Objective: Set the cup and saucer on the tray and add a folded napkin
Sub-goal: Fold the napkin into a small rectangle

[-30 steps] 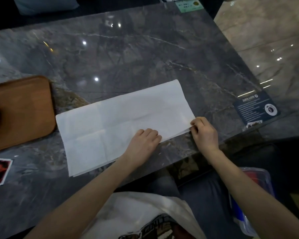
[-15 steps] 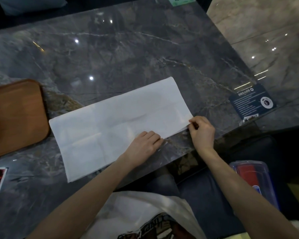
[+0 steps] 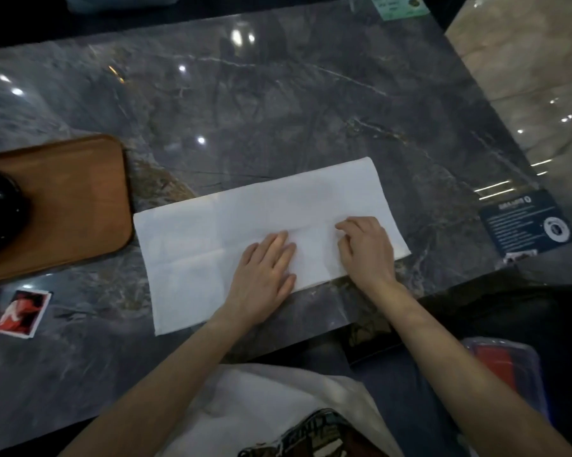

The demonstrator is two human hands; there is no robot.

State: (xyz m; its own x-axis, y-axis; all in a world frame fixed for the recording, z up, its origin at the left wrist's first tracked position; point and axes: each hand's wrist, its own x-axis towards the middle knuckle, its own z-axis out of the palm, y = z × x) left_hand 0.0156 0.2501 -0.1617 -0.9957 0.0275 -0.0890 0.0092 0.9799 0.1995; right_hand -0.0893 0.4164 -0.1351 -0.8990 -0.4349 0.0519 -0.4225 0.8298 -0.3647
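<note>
- Two hands are resting on the napkin (image 3: 264, 225), which is lying flat on the table (image 3: 311, 103) with its long axis running left to right, its left end just beside the tray (image 3: 80, 199)
- left hand (image 3: 266, 268) is pressing flat, fingers straight
- right hand (image 3: 365, 249) is lying nearer the right end, fingers bent, fingertips touching the paper, gripping nothing that I can see

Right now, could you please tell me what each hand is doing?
Left hand: open, fingers flat, pressing the napkin.
Right hand: fingers curled on the napkin; whether it pinches cannot be told.

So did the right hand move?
Yes. The right hand left the napkin's near right corner and slid inward onto the sheet, toward the left hand.
</note>
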